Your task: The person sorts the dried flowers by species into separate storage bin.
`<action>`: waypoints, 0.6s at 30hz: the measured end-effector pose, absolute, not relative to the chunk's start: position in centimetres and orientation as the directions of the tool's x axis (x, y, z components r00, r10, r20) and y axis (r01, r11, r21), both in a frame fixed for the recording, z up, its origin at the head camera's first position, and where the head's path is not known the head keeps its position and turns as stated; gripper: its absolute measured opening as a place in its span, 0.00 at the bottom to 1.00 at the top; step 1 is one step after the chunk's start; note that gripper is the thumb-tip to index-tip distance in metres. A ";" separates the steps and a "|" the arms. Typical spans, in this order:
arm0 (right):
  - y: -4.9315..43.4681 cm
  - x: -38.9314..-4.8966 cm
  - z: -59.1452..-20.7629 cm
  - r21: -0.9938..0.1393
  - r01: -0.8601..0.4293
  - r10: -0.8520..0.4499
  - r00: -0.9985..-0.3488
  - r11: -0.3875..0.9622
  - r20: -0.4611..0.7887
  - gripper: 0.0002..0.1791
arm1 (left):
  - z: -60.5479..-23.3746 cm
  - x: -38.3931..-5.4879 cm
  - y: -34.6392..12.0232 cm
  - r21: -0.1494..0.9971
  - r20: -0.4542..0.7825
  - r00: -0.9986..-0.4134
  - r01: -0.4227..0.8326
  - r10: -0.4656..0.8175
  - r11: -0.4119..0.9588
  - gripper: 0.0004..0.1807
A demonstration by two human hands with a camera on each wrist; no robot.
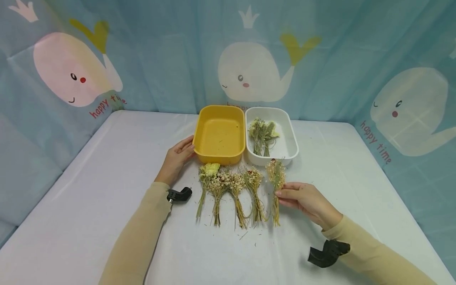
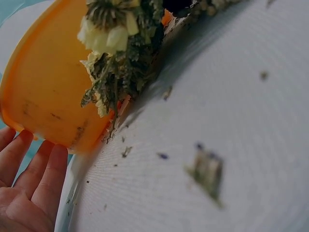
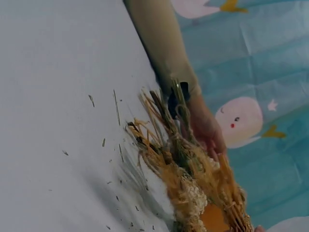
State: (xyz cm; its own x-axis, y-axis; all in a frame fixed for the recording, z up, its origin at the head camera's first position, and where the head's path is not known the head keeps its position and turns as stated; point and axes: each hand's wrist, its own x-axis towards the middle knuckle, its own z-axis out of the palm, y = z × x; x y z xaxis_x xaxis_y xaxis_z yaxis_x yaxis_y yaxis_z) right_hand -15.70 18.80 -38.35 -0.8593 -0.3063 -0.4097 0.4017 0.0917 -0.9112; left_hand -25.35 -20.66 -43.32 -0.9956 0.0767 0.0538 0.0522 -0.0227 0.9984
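Observation:
At the left side of the yellow bin (image 1: 221, 159), my left hand (image 1: 178, 156) touches the wall near its front corner with extended fingers. My right hand (image 1: 306, 200) pinches a bunch of dried flowers (image 1: 276, 176) by its stems, heads pointing away from me, at the right end of a row. To its left lie more dried bunches, among them a pale one (image 1: 253, 178) tied with twine and a yellow-headed one (image 1: 209, 171) at the left end. In the left wrist view the fingers (image 2: 46, 169) lie against the bin wall.
A white bin (image 1: 293, 148) stands right beside the yellow one, with greenish-yellow dried bunches (image 1: 263, 134) inside it. Bits of stem are scattered over the white table (image 1: 213, 257). A blue whale-print curtain (image 1: 171, 71) borders the table's back and sides.

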 end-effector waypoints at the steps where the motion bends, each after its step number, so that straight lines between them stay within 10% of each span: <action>1: 18.8 -15.6 -38.4 -0.910 0.403 -0.306 -0.858 0.099 -0.413 0.26 | -43.3 -25.3 -20.7 0.998 0.052 -0.996 0.050 0.076 -0.022 0.33; 18: 18.0 -16.3 -36.6 -0.933 0.341 -0.356 -0.863 0.117 -0.360 0.19 | -43.4 -25.5 -20.6 0.999 0.031 -0.998 0.032 0.046 0.024 0.34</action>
